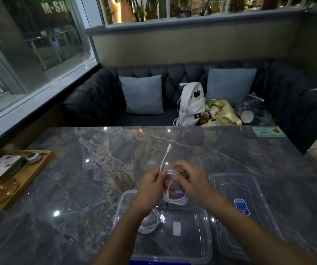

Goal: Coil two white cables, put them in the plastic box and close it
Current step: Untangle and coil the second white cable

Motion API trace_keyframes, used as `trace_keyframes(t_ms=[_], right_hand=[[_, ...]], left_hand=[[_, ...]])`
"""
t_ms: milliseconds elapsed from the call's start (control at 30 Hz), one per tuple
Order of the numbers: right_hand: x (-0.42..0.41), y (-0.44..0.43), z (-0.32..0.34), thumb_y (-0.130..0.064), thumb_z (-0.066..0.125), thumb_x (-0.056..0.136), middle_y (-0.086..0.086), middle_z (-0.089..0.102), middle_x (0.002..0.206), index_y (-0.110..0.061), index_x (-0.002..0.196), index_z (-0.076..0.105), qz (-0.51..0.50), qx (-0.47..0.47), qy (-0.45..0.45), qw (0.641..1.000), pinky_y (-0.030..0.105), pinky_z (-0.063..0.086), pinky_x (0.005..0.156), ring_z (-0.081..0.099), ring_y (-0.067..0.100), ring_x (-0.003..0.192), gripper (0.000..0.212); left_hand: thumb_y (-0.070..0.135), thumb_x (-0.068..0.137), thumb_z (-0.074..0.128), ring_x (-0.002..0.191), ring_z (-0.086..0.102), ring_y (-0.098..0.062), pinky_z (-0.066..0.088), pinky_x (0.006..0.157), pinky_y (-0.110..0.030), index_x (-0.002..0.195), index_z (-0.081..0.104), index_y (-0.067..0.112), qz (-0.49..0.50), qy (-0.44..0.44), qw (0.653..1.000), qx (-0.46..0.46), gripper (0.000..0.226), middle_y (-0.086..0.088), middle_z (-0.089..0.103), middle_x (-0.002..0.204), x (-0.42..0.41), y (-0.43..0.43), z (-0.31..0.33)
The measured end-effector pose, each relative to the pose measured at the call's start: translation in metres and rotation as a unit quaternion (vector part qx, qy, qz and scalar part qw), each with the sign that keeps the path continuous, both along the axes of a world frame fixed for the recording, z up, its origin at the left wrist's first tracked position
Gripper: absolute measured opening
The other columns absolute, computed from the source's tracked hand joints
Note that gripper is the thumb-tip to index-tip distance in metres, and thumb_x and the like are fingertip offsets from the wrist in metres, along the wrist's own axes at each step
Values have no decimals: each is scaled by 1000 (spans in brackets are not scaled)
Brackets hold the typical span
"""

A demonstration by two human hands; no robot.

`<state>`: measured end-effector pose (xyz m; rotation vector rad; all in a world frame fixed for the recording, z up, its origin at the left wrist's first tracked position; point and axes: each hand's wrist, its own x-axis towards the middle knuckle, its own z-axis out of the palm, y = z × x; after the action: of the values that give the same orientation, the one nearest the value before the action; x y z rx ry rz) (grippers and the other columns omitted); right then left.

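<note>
Cable (pixel 175 200): we are holding it as a loose white coil in both hands, above the far edge of the box; its free end is rising from our left hand, and its plug (pixel 170 144) is pointing away over the counter.
Left hand (pixel 151 185): we are pinching the strands at the top of the coil, with the fingers curled round them.
Right hand (pixel 195 181): we are curling its fingers over the right side of the coil and gripping the loops there.
Second cable (pixel 150 226): it is lying coiled inside the box, in the left part, partly under our left forearm.
Box (pixel 209 240): clear plastic, it is sitting open on the counter right in front of us, below our wrists.
Lid (pixel 232 181): clear with a blue label, it is lying flat on the counter just right of the box; we cannot tell whether the two are touching.
Counter (pixel 96 178): grey marbled stone, it is carrying the box, the lid and a wooden tray (pixel 39 169) at the far left.
Sofa (pixel 96 100): dark, it is standing across the counter and carrying two pale pillows and a white backpack (pixel 192 104).
</note>
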<state>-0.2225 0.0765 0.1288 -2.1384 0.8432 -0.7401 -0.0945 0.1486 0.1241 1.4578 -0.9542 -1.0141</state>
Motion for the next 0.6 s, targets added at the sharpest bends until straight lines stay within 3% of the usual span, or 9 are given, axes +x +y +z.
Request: trace_keyframes(t_ms=[67,167,233,333,400,467,533,600], right_hand=[[-4,-1,3,-6,60,84,4,60,93,-8,103,63,53,-84,7,995,16,41,69,51,9,81,20],[-9,-6,9,-1,56,82,12,60,93,-9,97,69,126,-150,63,979,30,45,65,53,15,76,21],[-10,-9,13,-6,54,82,10,60,97,-12,98,69,145,-195,97,965,37,48,64,56,22,79,22],[-8,-9,15,-12,54,83,4,60,103,-13,96,66,165,-261,120,943,39,51,62,57,19,87,18],[-5,-8,15,-11,60,82,6,64,97,-9,90,67,161,-300,121,932,41,52,55,60,21,81,11],[-1,-5,13,-7,63,78,10,67,89,-4,83,67,149,-316,106,931,41,53,50,62,24,72,7],[2,-2,9,-6,62,78,13,68,85,0,81,66,131,-285,68,947,40,54,53,63,28,69,8],[6,1,6,-6,58,80,16,67,84,4,80,64,98,-231,18,968,41,53,59,63,30,69,12]], left_hand=[[15,99,38,50,68,-22,56,50,-28,84,60,8,-16,47,999,7,28,-9,68,55,2,2,1],[17,99,37,51,67,-24,56,55,-32,87,60,4,-31,55,998,17,28,-11,67,57,1,4,-1],[17,98,38,52,67,-24,57,55,-33,90,59,1,-30,65,997,18,28,-14,67,59,1,6,-2],[16,98,38,50,67,-23,58,53,-31,93,60,-1,-32,83,996,16,28,-14,69,61,0,7,0],[17,98,38,51,67,-22,57,52,-30,91,61,1,-28,86,996,24,28,-12,69,60,3,7,1],[18,98,39,55,68,-24,58,58,-34,89,62,3,-26,89,995,44,29,-12,69,61,7,9,3],[19,97,42,62,67,-28,55,68,-40,91,63,0,-26,89,994,64,29,-16,69,69,11,9,4],[18,97,43,64,65,-26,56,68,-38,94,62,-1,-21,78,994,72,28,-18,66,76,15,9,5]])
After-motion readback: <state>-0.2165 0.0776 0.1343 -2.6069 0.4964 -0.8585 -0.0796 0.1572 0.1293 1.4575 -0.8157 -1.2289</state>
